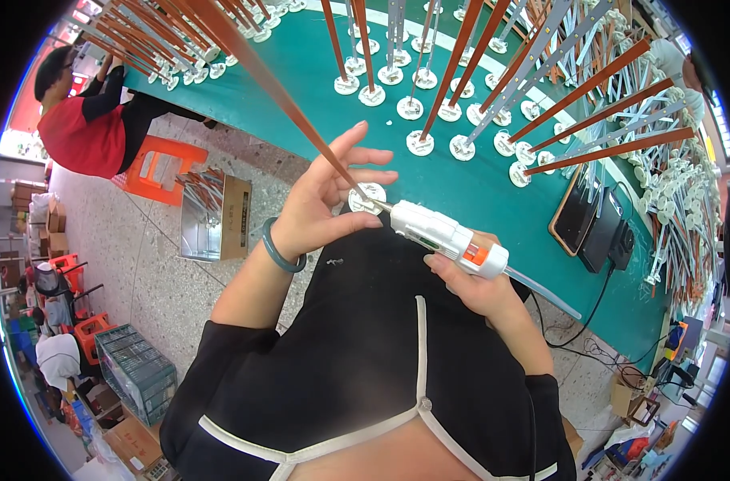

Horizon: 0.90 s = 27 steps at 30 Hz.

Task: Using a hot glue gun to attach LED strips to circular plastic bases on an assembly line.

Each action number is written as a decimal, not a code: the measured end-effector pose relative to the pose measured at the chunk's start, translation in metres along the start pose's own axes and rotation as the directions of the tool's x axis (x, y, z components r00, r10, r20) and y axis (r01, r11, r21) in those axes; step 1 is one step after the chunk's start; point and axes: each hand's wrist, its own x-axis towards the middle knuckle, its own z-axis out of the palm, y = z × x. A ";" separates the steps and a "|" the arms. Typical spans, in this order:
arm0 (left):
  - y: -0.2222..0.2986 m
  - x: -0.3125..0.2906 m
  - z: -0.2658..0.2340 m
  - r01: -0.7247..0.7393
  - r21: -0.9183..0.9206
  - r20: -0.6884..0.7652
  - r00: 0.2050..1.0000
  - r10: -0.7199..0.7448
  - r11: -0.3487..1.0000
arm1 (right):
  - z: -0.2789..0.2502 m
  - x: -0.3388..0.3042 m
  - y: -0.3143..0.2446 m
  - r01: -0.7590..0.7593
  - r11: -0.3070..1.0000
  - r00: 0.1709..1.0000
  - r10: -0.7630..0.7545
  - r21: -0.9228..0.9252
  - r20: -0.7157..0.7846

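A round white base (367,200) with a long brown strip (289,108) standing up from it sits at the near edge of the green table. My left hand (321,196) is around it with fingers stretched apart, thumb below and fingertips above; the strip passes in front of the palm. Whether the palm touches the strip I cannot tell. In my right hand (479,284) is a white hot glue gun (433,227) with an orange part and a clear glue stick (545,295) out of its back. Its nozzle points left, at the foot of the strip.
Several more strips on round bases (420,143) stand across the green table (341,120). At right lie a phone (575,210), a black device with a cord, and a large heap of strips (677,216). A person in red (84,132) sits at far left, near a cardboard box (235,216).
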 end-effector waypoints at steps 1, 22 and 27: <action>0.000 0.000 0.000 0.005 -0.007 -0.001 1.000 -0.005 1.000 | 0.000 0.000 0.000 0.000 1.000 1.000 0.000 0.000 0.000; 0.001 0.000 0.007 0.077 -0.067 -0.117 0.990 -0.085 0.995 | 0.004 0.006 0.017 0.065 0.758 0.998 -0.040 0.648 -0.052; -0.002 -0.001 0.011 0.102 -0.129 -0.110 0.987 -0.116 0.986 | 0.006 0.030 -0.015 0.296 0.681 0.952 -0.264 0.670 -0.153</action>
